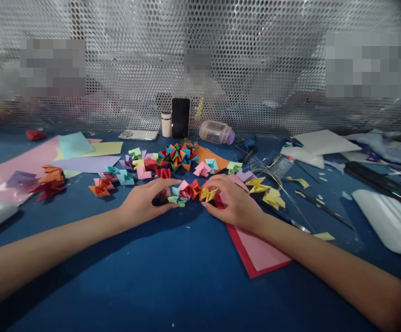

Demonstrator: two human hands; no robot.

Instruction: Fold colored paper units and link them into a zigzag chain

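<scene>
A short row of folded origami paper pieces (pixel 185 189) in green, blue, pink and orange lies on the blue table between my hands. My left hand (pixel 152 197) curls round its left end, thumb and forefinger at the green and blue pieces. At the other end, my right hand (pixel 230 200) has its thumb and fingers closed round a yellow origami piece (pixel 207 194). Whether the pieces are joined I cannot tell. Beneath my right hand and wrist lie pink and red paper sheets (pixel 261 251). Just behind stands a multicoloured origami ball (pixel 178 157).
Loose origami pieces (pixel 124 176) lie left of centre, yellow ones (pixel 273 198) at right. Scissors (pixel 300 226) and thin wires are near my right forearm. Coloured sheets (pixel 10 166), a phone (pixel 180 118), a jar (pixel 216 132) and a black stapler-like tool (pixel 380 182) surround the work area.
</scene>
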